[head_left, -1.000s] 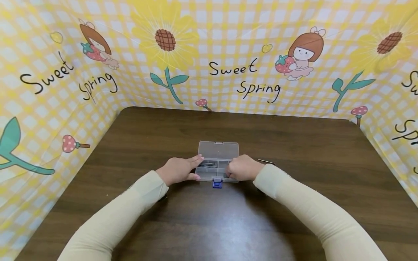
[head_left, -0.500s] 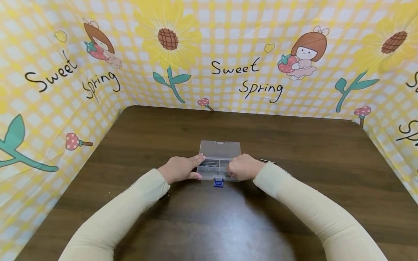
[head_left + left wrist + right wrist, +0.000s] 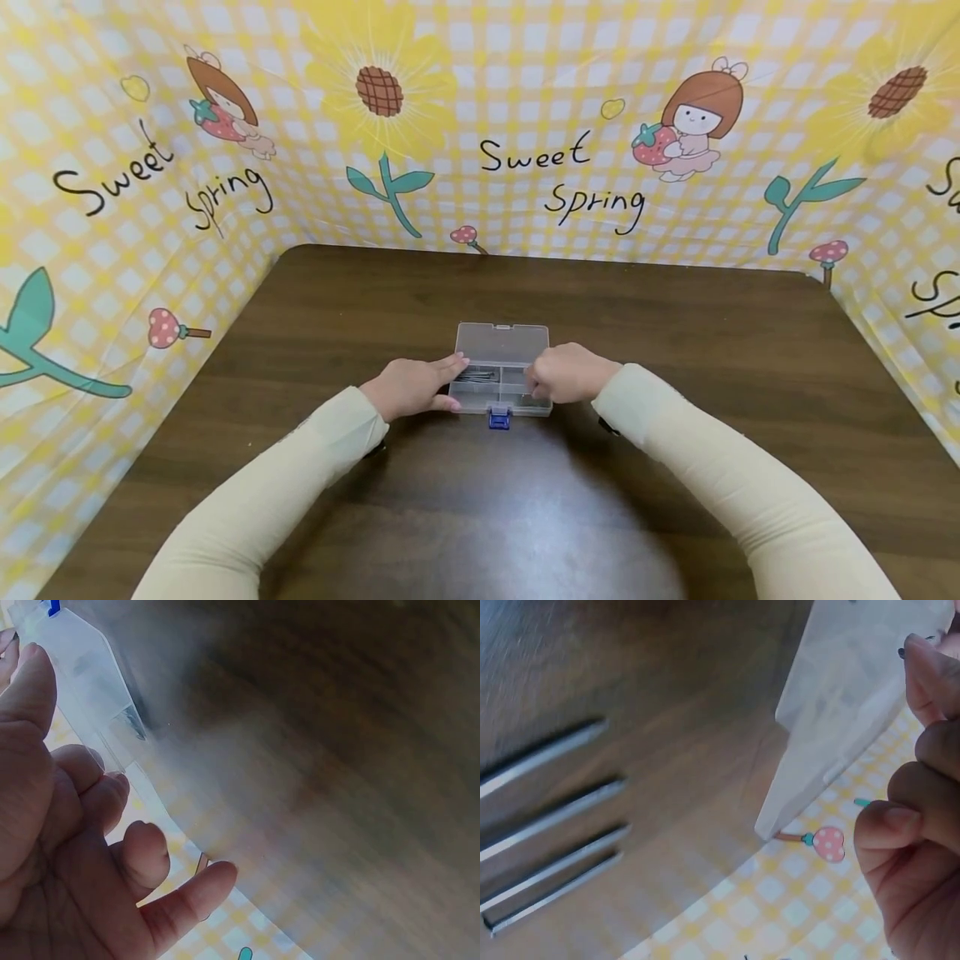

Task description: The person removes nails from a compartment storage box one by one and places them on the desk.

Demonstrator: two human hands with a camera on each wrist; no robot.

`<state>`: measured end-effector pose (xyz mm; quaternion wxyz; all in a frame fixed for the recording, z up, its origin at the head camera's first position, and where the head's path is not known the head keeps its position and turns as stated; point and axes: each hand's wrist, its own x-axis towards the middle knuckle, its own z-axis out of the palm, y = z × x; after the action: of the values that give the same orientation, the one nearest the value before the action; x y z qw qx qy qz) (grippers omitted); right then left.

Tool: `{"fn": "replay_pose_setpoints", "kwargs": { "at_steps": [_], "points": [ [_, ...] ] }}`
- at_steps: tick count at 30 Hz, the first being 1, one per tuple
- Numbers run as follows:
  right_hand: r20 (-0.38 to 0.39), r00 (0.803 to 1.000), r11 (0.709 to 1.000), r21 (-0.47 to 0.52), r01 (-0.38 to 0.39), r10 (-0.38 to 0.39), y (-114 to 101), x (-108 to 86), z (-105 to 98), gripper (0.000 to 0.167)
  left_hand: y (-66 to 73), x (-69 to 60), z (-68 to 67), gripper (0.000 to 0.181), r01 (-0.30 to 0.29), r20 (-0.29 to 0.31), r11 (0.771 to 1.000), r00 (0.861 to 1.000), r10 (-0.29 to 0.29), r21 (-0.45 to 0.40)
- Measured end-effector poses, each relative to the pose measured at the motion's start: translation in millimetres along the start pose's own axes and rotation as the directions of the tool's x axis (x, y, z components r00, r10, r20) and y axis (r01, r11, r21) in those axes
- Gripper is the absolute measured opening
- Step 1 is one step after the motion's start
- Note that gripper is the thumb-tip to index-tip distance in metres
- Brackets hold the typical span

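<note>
A clear plastic compartment box (image 3: 480,402) lies with its lid (image 3: 502,343) folded back and its blue latch (image 3: 499,418) towards me. Nails (image 3: 477,377) fill its far left compartment, and small dark bits (image 3: 534,403) lie in the front right one. My left hand (image 3: 408,388) steadies the box's left end with thumb and forefinger; its other fingers hang loosely bent in the left wrist view. Over the right compartments, my right hand (image 3: 572,372) pinches a small dark piece of hardware (image 3: 902,653) between thumb and forefinger; its kind is mostly hidden.
Several loose nails (image 3: 555,814) lie on the wooden table (image 3: 360,308) beside the right wrist, hidden from the head view. A yellow checked cloth (image 3: 540,108) with printed figures encloses the back and sides.
My right hand has lifted slightly and shifted right, uncovering more of the right compartments. The nail seen beyond the right wrist is now covered. The left hand stays in place.
</note>
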<state>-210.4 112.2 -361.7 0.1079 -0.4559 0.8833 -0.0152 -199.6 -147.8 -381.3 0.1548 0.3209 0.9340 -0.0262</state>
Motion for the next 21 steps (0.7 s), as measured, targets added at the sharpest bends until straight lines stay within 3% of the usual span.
{"fn": "replay_pose_setpoints", "kwargs": {
  "at_steps": [10,21],
  "points": [
    [0.000,0.999,0.999,0.035,-0.039,0.039,19.1,-16.1,-8.2,0.014,0.5,-0.6,-2.3,0.075,-0.001,0.004,1.000,1.000,0.001,-0.013],
    [-0.006,0.980,0.972,0.131,-0.195,0.197,56.9,-57.7,-7.3,0.014,0.8,-0.9,-3.2,0.075,-0.021,0.002,1.000,1.000,0.021,-0.020]
  ]
}}
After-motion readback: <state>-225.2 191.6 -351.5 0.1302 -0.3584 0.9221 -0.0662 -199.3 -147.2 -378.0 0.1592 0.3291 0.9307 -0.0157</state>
